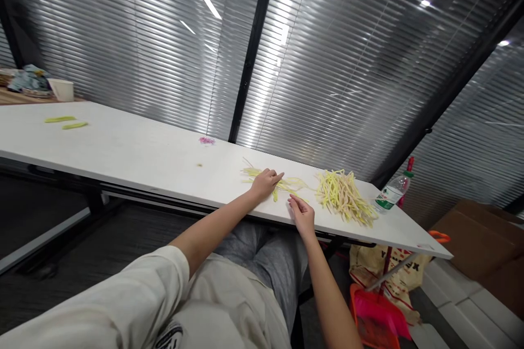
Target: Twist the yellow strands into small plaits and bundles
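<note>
Thin yellow strips (pixel 252 173), soft-looking and of a kind I cannot make out, lie loosely on the white table (pixel 147 147). My left hand (pixel 265 184) is closed over them, its index finger pointing right and strips showing on both sides. Just to its right, my right hand (pixel 302 214) is closed in a pinch at the table's front edge. Its fingertips are close to the end of a yellow strip, and whatever is between them is too small to tell. Further right spreads a big tangled pile of yellow and pale strips (pixel 344 196).
A plastic bottle (pixel 393 192) with a green cap stands beyond the pile. Small pink pieces (pixel 207 140) lie near the back edge. At the far left are two yellow bundles (pixel 59 119) and a white cup (pixel 61 89). A pink dustpan (pixel 379 311) is below right.
</note>
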Demonstrator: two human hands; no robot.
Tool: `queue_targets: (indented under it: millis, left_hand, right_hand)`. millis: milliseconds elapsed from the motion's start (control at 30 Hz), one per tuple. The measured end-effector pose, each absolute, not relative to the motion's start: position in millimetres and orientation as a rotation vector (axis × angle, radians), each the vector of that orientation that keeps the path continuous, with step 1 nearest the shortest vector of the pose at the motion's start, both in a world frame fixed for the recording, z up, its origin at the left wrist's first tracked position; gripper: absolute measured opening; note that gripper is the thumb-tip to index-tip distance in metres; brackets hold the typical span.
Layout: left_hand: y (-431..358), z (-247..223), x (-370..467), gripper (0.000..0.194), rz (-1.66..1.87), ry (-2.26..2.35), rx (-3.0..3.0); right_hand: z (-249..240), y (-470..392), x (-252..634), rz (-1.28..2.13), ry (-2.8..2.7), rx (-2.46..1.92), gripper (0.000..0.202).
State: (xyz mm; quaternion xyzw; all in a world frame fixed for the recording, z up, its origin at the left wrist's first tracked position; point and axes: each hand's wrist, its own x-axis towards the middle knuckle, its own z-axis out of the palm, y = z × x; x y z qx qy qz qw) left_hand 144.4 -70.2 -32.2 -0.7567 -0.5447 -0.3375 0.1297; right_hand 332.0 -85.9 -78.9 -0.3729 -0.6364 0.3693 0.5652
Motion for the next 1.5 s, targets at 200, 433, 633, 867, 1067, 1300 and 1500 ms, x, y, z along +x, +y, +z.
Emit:
queue_targets:
  millis: [200, 433, 633, 867, 1067, 1300, 1500]
  left_hand:
    - [-84, -33, 165, 0.036, -0.691, -1.299, -2.378]
    - [-109, -44, 185, 0.031, -0.698, -1.228, -2.431]
    - [-138, -51, 180, 0.035, -0.900, -1.259, -2.385]
    - [-173, -64, 132, 0.034, -0.897, -1.508, -2.276]
    - [-183, -61, 120, 0.031, -0.994, -1.579, -2.231]
    - [-180, -60, 131, 0.040, -0.943, -1.841, -2.011]
    - [-167, -60, 123, 0.037, -1.135, -1.837, -2.082]
  right_hand:
    - [-75, -88, 330, 0.852, -1.422, -0.857, 0.049]
    - [-73, -91, 330, 0.738, -1.405, -0.886, 0.044]
    - [-72, -92, 328, 0.780, -1.321, -0.828, 0.035]
    - [-73, -90, 329, 0.882, -1.395, -0.808, 0.030]
    - [-72, -90, 331, 0.899, -1.423, -0.806, 0.029]
    - [-67, -95, 329, 0.954, -1.477, -0.807, 0.029]
    - [-66, -97, 327, 0.938, -1.493, -0.771, 0.027]
